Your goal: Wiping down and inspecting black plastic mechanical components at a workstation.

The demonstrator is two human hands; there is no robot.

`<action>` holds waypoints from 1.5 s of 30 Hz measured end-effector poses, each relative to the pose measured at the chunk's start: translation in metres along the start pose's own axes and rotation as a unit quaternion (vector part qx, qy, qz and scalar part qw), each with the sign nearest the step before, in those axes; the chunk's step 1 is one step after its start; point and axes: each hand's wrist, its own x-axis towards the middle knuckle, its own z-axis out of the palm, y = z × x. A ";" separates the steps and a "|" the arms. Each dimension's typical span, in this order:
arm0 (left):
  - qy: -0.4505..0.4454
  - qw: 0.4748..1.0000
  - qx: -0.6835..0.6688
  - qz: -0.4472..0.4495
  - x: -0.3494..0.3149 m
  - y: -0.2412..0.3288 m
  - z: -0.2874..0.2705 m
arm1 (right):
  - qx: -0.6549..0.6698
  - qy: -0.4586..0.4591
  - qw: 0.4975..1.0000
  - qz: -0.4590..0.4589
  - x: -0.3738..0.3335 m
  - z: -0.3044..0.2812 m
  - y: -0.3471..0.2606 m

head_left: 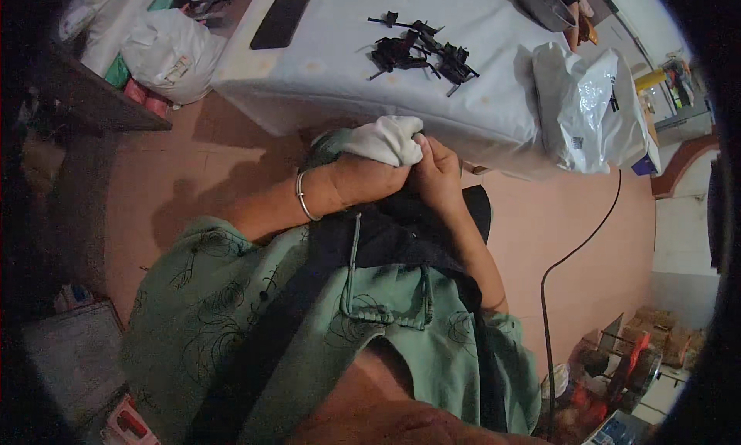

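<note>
A bunched white cloth (384,142) is wrapped in the fingers of my left hand (369,179), just off the near edge of the table. My right hand (441,171) meets it there, thumb and fingers pinched together at the cloth's right end. Whatever is between those fingertips is too small and hidden to make out. Several black plastic clip-like pieces (421,53) lie in a loose heap on the white-covered table (332,71), beyond my hands.
A dark phone (280,22) lies at the table's far left. On the right stand a shiny white plastic bag (580,109) and a metal bowl (546,6). White sacks (171,55) crowd the left. A black cable (545,291) runs down the floor at right.
</note>
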 end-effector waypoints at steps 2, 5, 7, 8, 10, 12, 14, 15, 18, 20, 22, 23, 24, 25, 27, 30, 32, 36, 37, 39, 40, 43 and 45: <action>-0.003 0.999 -0.009 -0.032 -0.004 0.000 0.002 | -0.030 0.008 0.999 0.010 -0.001 0.002 0.011; -0.018 0.999 0.010 -0.033 -0.006 -0.011 0.013 | -0.052 0.002 0.998 0.032 -0.001 0.000 0.006; 0.157 0.980 -0.095 0.082 -0.001 -0.015 0.018 | -0.029 0.000 0.999 0.042 -0.001 -0.011 0.002; 0.157 0.980 -0.092 0.083 0.000 -0.017 0.015 | -0.006 -0.002 0.999 0.052 -0.002 -0.015 0.000; 0.050 0.968 -0.226 -0.101 0.001 -0.019 0.005 | -0.069 0.008 0.998 0.004 -0.004 -0.015 -0.011; 0.021 0.923 -0.342 -0.175 0.003 -0.019 0.004 | -0.115 -0.016 0.993 -0.029 -0.005 -0.021 0.003; -0.004 0.858 -0.450 -0.250 0.003 -0.018 0.001 | -0.162 -0.016 0.985 -0.053 -0.009 -0.021 -0.014; 0.002 0.849 -0.463 -0.255 0.003 -0.018 0.001 | -0.209 -0.014 0.975 -0.078 -0.011 -0.021 -0.023; -0.014 0.856 -0.454 -0.248 0.003 -0.006 -0.006 | -0.225 -0.008 0.969 -0.100 -0.014 -0.019 -0.035; -0.028 0.872 -0.430 -0.230 0.005 -0.005 -0.006 | -0.206 0.003 0.974 -0.098 -0.010 -0.023 -0.028; -0.051 0.916 -0.376 -0.131 0.005 -0.010 -0.008 | -0.188 0.012 0.978 -0.095 -0.009 -0.023 -0.028; -0.052 0.916 -0.376 -0.131 0.005 -0.008 -0.009 | -0.136 0.002 0.989 -0.055 -0.008 -0.020 -0.032; -0.064 0.924 -0.360 -0.114 0.007 -0.003 -0.012 | -0.084 -0.008 0.996 -0.015 -0.008 -0.018 -0.034; -0.077 0.931 -0.344 -0.095 0.007 -0.001 -0.014 | -0.084 -0.007 0.996 -0.015 -0.008 -0.017 -0.032; -0.075 0.940 -0.323 -0.083 0.006 -0.006 -0.008 | 0.018 0.002 0.999 0.046 -0.008 -0.014 -0.027; -0.088 0.930 -0.337 -0.119 0.006 -0.007 -0.011 | -0.092 0.007 0.996 -0.013 -0.009 -0.012 -0.027; -0.104 0.907 -0.373 -0.164 0.005 -0.008 -0.009 | -0.122 -0.012 0.992 -0.031 -0.008 -0.013 -0.027; -0.068 0.931 -0.340 -0.117 0.005 -0.011 -0.003 | -0.237 -0.064 0.969 0.006 -0.006 -0.014 -0.043; -0.065 0.945 -0.308 -0.087 0.004 -0.009 -0.006 | -0.236 -0.065 0.970 0.006 -0.007 -0.015 -0.041; -0.037 0.955 -0.288 -0.063 -0.001 -0.006 -0.004 | -0.186 -0.086 0.979 0.000 -0.007 -0.017 -0.029; -0.010 0.963 -0.269 -0.035 -0.001 -0.005 -0.002 | -0.186 -0.085 0.979 0.000 -0.008 -0.015 -0.025; -0.020 0.985 -0.171 0.027 0.001 -0.005 -0.001 | -0.053 -0.052 0.997 -0.028 -0.010 -0.004 -0.011; -0.025 0.985 -0.172 0.023 0.002 -0.008 0.004 | -0.023 -0.013 0.998 -0.055 -0.008 -0.003 -0.001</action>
